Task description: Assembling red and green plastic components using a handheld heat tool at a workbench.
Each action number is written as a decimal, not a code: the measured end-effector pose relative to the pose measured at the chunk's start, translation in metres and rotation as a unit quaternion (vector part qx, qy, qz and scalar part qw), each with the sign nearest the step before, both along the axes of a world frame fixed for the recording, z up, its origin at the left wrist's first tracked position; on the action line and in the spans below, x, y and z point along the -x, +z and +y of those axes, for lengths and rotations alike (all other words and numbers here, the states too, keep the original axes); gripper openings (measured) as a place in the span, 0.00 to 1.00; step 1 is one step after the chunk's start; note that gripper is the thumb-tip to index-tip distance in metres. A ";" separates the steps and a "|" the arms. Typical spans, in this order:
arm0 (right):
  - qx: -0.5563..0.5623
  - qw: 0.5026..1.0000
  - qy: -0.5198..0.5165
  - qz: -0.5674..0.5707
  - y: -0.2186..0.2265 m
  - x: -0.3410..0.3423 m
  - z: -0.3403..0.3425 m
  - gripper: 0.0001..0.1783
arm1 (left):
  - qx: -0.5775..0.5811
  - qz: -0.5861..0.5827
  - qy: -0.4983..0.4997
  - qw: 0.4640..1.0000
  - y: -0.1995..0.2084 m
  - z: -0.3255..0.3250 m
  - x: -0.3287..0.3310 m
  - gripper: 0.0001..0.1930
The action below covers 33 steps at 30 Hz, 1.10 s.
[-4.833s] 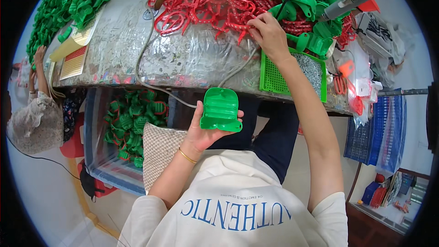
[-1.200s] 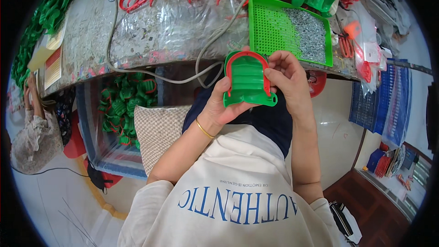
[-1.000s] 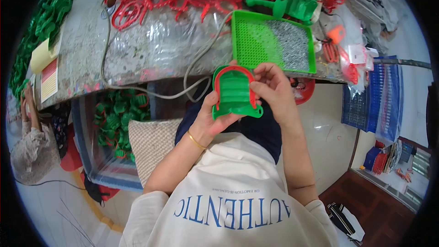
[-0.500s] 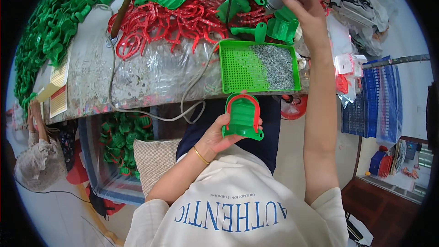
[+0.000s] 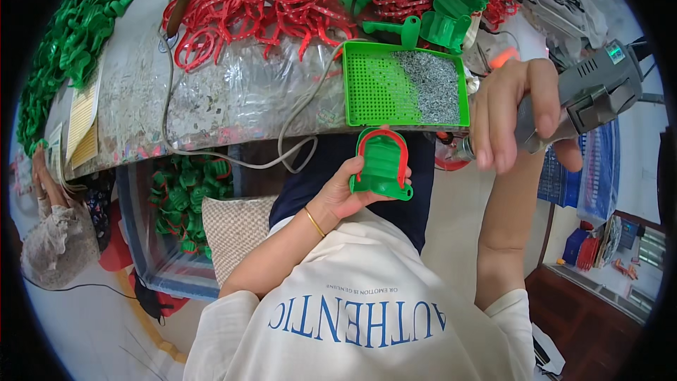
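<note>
My left hand (image 5: 340, 194) is closed around a green plastic scoop-like part (image 5: 383, 162), held over my lap just in front of the table edge. A red U-shaped strip (image 5: 405, 155) lies around the part's rim. Up at the right, my right hand (image 5: 511, 109) grips a grey electric screwdriver (image 5: 599, 102), which slants with its narrow tip toward the lower left. Its tip is partly hidden behind my fingers. Just beyond the green part stands a green perforated tray (image 5: 370, 88) with many small silvery screws (image 5: 436, 85) heaped in its right side.
Red strips (image 5: 261, 10) and green parts (image 5: 451, 0) lie piled across the table (image 5: 233, 99). A grey cable (image 5: 169, 85) loops over its edge. Below left, a crate (image 5: 134, 240) holds assembled pieces beside a woven cushion (image 5: 236, 233). Another person (image 5: 60, 240) sits at far left.
My right hand has brought the screwdriver down and nearer from above the far right of the table. The green part in my left hand has shifted slightly right and up.
</note>
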State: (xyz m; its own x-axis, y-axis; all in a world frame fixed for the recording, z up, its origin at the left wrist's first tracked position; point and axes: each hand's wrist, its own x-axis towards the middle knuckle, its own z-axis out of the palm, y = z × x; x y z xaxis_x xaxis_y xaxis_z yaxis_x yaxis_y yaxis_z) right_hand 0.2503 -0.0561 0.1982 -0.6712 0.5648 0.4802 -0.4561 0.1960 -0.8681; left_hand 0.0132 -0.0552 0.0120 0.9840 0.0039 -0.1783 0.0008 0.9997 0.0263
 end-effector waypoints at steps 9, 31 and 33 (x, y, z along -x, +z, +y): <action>0.126 0.934 -0.328 0.070 -0.014 0.008 -0.037 0.35 | 0.021 -0.053 0.022 0.998 -0.017 -0.003 -0.001 0.41; 0.107 0.608 -0.787 0.003 -0.123 0.072 -0.028 0.10 | 0.063 -0.018 -0.008 0.998 -0.039 -0.005 -0.001 0.40; 0.109 0.614 -0.782 0.015 -0.130 0.072 -0.026 0.09 | 0.072 -0.016 -0.016 0.997 -0.041 -0.005 0.000 0.40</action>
State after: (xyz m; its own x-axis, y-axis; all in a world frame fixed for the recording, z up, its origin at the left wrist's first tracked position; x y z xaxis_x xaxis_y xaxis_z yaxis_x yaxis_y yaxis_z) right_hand 0.1783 -0.0817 0.0678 0.7800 0.5609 0.2774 0.1246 0.2952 -0.9473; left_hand 0.0132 -0.0607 -0.0288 0.9883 -0.0512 -0.1435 0.0343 0.9924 -0.1180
